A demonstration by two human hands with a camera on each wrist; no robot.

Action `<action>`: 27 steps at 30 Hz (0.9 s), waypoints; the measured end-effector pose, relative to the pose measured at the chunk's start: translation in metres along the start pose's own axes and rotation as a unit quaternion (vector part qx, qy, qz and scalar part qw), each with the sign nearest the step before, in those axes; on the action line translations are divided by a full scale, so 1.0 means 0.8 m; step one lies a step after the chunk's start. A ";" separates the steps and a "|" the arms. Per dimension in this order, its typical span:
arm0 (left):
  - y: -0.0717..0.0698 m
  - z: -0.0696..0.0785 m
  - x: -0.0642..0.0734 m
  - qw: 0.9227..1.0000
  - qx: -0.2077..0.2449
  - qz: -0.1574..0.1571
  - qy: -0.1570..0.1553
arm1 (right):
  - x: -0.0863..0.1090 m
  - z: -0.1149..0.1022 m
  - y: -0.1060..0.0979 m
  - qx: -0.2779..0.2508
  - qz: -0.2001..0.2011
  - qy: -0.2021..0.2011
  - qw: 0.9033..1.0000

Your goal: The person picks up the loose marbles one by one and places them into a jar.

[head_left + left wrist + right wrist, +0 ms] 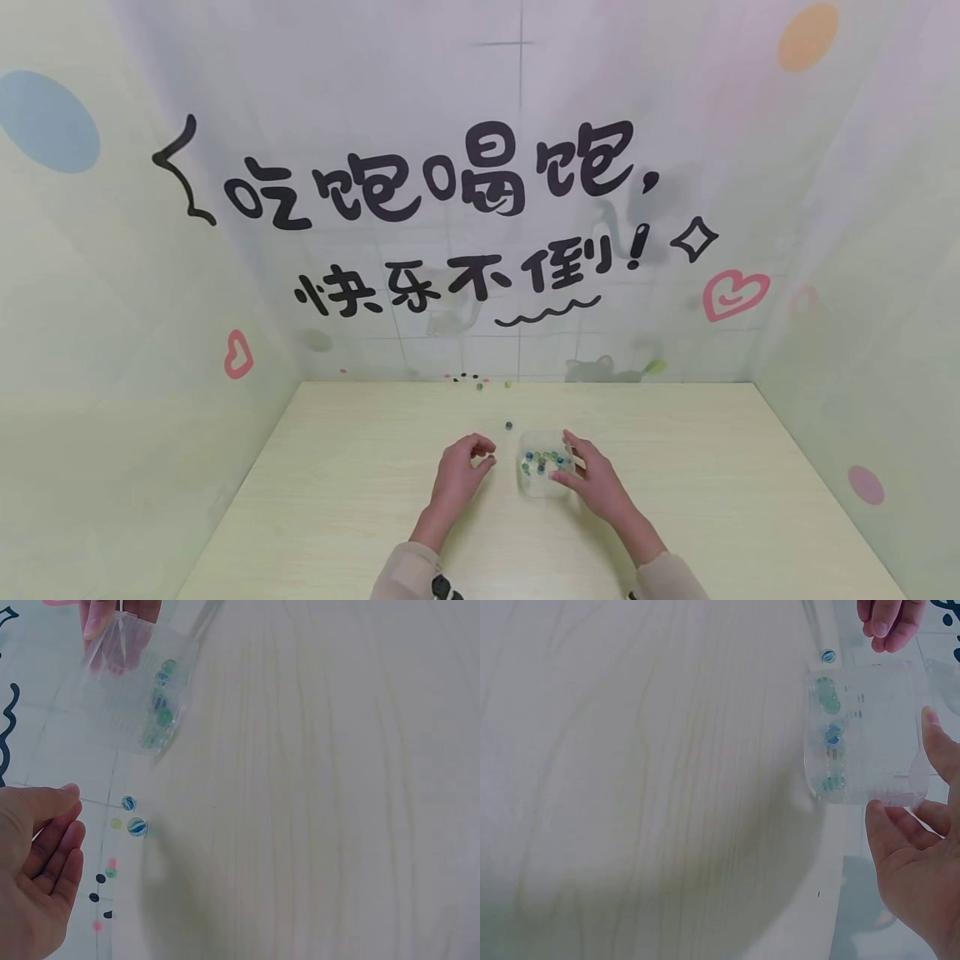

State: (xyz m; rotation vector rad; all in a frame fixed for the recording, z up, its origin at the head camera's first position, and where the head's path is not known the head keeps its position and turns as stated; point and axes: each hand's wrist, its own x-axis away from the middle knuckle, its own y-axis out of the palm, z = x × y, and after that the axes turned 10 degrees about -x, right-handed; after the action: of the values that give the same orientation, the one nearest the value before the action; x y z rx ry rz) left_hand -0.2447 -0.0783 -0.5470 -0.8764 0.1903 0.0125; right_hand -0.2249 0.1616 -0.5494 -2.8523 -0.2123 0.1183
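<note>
My right hand (600,483) grips a clear plastic container (542,492) by its right side, thumb and fingers spread around the wall. Several glass marbles (159,705) lie together at its bottom. To the left of the container is my left hand (457,479), its fingers loosely bent; the left wrist view shows nothing pinched between thumb and fingers. A blue-striped marble (137,826) lies close by its fingertips. Another blue marble (508,426) sits just behind, to the left of the container's far corner.
Near the table's back edge lie a green marble (480,387) and a yellow-green marble (507,384). Printed curtain-like walls (465,83) enclose the wooden table (337,500) at the back and both sides.
</note>
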 end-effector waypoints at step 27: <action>0.014 -0.014 -0.014 1.000 -0.024 -0.004 -0.015 | -0.002 0.004 0.000 0.004 0.004 -0.003 1.000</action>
State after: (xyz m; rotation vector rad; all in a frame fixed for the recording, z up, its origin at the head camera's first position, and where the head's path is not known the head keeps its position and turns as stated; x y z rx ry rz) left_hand -0.2585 -0.0788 -0.5607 -0.9235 0.1583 0.0232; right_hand -0.2271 0.1623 -0.5525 -2.8448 -0.2010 0.1281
